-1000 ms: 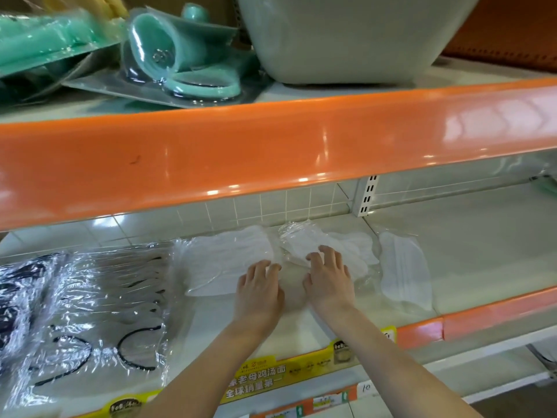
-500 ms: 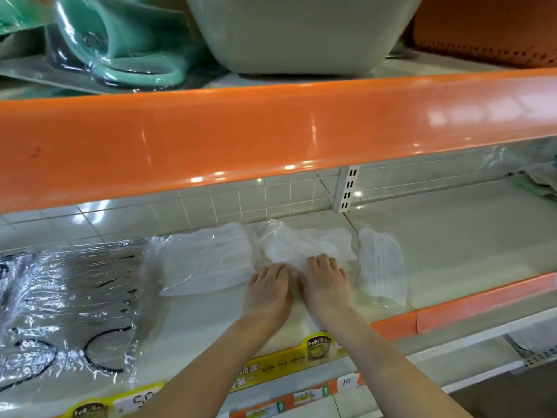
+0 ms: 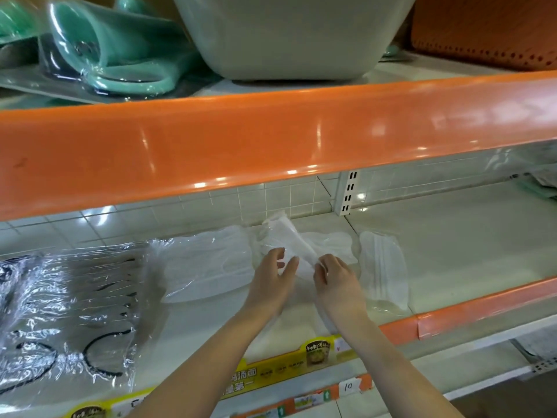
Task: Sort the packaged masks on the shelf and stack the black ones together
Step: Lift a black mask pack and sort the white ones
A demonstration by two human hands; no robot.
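Head view: both hands work at the middle of the lower shelf [image 3: 452,251]. The left hand [image 3: 272,277] has its fingers slightly bent and its thumb apart from them, touching the near end of a white mask packet [image 3: 286,236]; whether it grips cannot be told. The right hand [image 3: 337,277] has its fingers curled, pinching the same packet at its near end. The packet is tilted, with its far end raised off the shelf.

A flat white mask packet [image 3: 211,260] lies just left of the hands. Another white mask packet [image 3: 382,267] lies just right of them, and a further white packet [image 3: 331,245] lies partly under the raised one.

The black mask packets [image 3: 84,312] lie at the far left of the shelf, in crinkled clear wrap, with black ear loops visible, well apart from both hands.

On the upper shelf [image 3: 271,140], with its orange front edge, stand a pale tub [image 3: 286,34] and wrapped green goods [image 3: 114,55].
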